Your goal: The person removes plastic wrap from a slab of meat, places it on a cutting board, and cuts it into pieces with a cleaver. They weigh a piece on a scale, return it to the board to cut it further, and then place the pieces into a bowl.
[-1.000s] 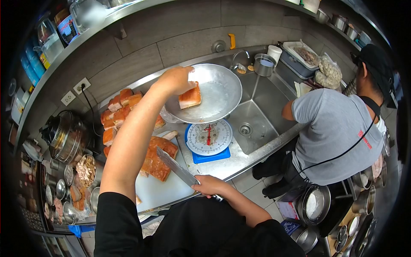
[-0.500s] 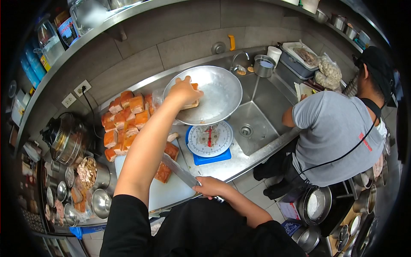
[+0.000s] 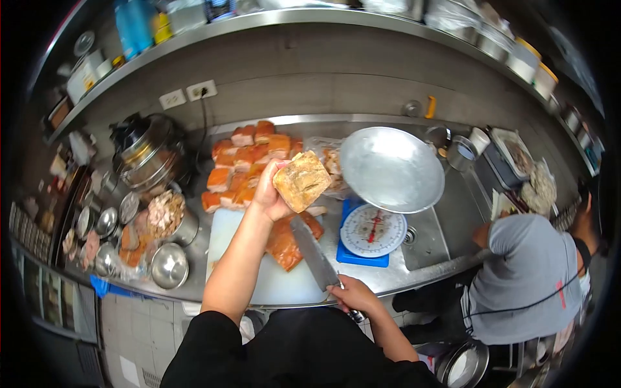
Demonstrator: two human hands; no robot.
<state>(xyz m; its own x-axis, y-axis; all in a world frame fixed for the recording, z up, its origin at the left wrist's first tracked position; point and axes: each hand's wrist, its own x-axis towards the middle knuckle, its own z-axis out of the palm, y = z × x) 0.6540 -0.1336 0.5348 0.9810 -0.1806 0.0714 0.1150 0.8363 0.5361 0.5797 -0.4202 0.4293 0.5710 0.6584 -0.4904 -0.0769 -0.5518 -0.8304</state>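
My left hand (image 3: 270,192) holds up a browned block of meat (image 3: 302,182) above the white cutting board (image 3: 226,239). A knife (image 3: 314,253) is in my right hand (image 3: 354,294), its blade slanting up to the left beside a larger orange-brown slab of meat (image 3: 284,242) on the board. Rows of meat pieces (image 3: 249,158) lie behind the board. To the right stands a blue weighing scale (image 3: 374,230) with a round dial, topped by a wide metal pan (image 3: 392,169) with nothing in it.
A co-worker in a grey shirt (image 3: 527,278) stands at the right, past the sink (image 3: 420,249). Metal bowls (image 3: 169,266) and a pot of pale pieces (image 3: 187,226) are at the left. A shelf (image 3: 259,22) runs along the wall above.
My left hand has come out of the pan with the meat block and is now over the board. The view has shifted, and the knife stays in my right hand.
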